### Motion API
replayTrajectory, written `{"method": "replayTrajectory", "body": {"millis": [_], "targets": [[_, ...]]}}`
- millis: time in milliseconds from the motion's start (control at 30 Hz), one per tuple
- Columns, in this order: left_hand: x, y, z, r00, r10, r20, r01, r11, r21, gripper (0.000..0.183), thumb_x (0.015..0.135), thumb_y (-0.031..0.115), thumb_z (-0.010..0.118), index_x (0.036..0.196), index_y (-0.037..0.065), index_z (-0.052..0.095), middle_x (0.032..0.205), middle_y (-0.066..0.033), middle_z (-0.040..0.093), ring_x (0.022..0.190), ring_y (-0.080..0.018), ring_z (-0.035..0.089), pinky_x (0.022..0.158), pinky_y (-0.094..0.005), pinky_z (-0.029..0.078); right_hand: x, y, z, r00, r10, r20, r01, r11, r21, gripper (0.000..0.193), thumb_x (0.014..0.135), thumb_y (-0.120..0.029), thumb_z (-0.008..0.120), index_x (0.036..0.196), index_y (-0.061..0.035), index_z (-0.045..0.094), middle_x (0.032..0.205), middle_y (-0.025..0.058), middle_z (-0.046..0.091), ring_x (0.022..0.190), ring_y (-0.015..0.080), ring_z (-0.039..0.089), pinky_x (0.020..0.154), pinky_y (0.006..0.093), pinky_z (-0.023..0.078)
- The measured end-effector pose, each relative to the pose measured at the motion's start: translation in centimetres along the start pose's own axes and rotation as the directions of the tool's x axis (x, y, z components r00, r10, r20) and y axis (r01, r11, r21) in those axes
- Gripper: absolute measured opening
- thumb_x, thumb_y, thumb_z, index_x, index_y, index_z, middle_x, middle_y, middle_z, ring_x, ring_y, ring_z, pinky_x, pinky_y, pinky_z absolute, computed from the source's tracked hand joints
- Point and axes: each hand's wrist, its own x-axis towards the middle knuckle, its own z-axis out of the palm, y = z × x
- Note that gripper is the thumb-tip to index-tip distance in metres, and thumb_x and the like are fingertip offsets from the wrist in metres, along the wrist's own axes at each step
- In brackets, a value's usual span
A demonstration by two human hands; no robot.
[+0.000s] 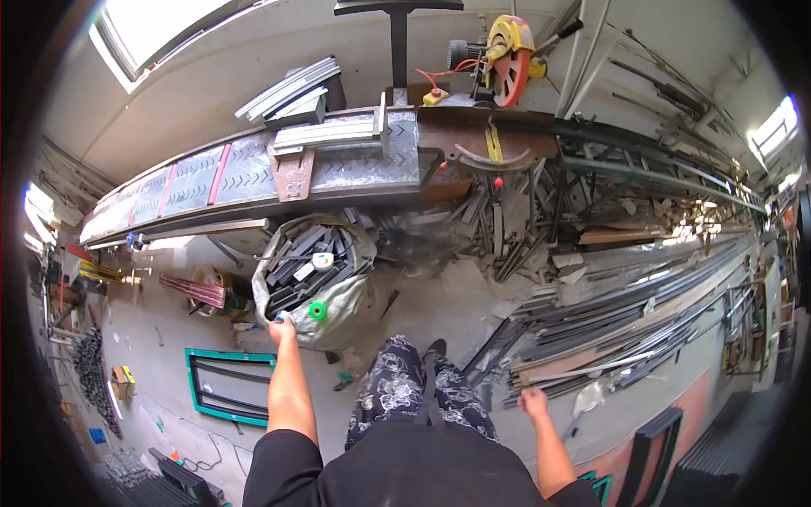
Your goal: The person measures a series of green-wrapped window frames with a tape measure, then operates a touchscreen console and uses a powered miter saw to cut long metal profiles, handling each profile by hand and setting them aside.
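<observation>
The grey sack (334,296) stands on the concrete floor (422,304) just ahead of the person's feet, left of centre, its mouth open and packed with dark metal offcuts (304,264) that stick up above the rim. A small white piece (323,260) lies on top of them, and a green round cap (318,310) sits at the sack's near side. The left hand (283,328) is closed on the sack's near-left rim, fingers curled over the fabric. The right hand (532,400) hangs free low on the right, holding nothing that I can see; whether its fingers are curled or loose I cannot tell.

The main risk is the load. The sack looks heavy, and with only 1 hand on a thin rim the fabric could tear or slip from the grip. A pull from that 1 side could tip it, spilling sharp offcuts near the legs (418,389). The protruding ends could also cut the bare fingers.

Further out, loose bars and strips (608,329) are strewn across the floor to the right, a tripping hazard in any step that way. A green frame (226,384) lies near left. The long steel bench (253,173) runs across the far side, with a chop saw (507,55) beyond it.
</observation>
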Motion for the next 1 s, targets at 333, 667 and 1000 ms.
{"method": "replayTrajectory", "body": {"millis": [333, 667, 1000], "targets": [[-2.4, 13.6, 0.2, 0.959, 0.161, -0.233, -0.115, 0.973, 0.198, 0.023, 0.081, 0.016, 0.059, 0.100, 0.004, 0.066, 0.100, -0.0205, 0.065, 0.095, -0.0400, 0.062, 0.080, -0.0513, 0.049, 14.6, -39.3, 6.6, 0.923, -0.376, 0.080, 0.365, 0.923, 0.121, 0.015, 0.092, -0.015, 0.061, 0.100, -0.0027, 0.063, 0.080, 0.0052, 0.066, 0.067, 0.0115, 0.062, 0.057, 0.0251, 0.049], [-1.0, 42.6, 7.7, 0.583, 0.763, -0.279, -0.796, 0.605, -0.009, 0.019, 0.081, 0.007, 0.056, 0.099, 0.003, 0.060, 0.097, -0.0149, 0.061, 0.097, -0.0337, 0.056, 0.088, -0.0427, 0.044, 16.5, -72.8, 23.0, 0.447, -0.848, 0.286, 0.891, 0.450, -0.056, 0.023, 0.088, -0.024, 0.061, 0.098, -0.0038, 0.066, 0.093, 0.0146, 0.067, 0.089, 0.0325, 0.064, 0.077, 0.0363, 0.050], [-1.0, 64.2, 17.8, 0.733, 0.653, 0.191, -0.662, 0.749, -0.023, 0.040, 0.093, 0.038, 0.054, 0.103, 0.000, 0.059, 0.096, -0.0206, 0.063, 0.092, -0.0407, 0.060, 0.079, -0.0514, 0.048, 17.4, -107.0, 25.3, -0.357, -0.934, 0.022, 0.675, -0.274, -0.685, 0.059, 0.086, -0.027, 0.065, 0.139, -0.0100, 0.047, 0.066, 0.0109, 0.058, 0.063, 0.0294, 0.057, 0.057, 0.0418, 0.046]]}}
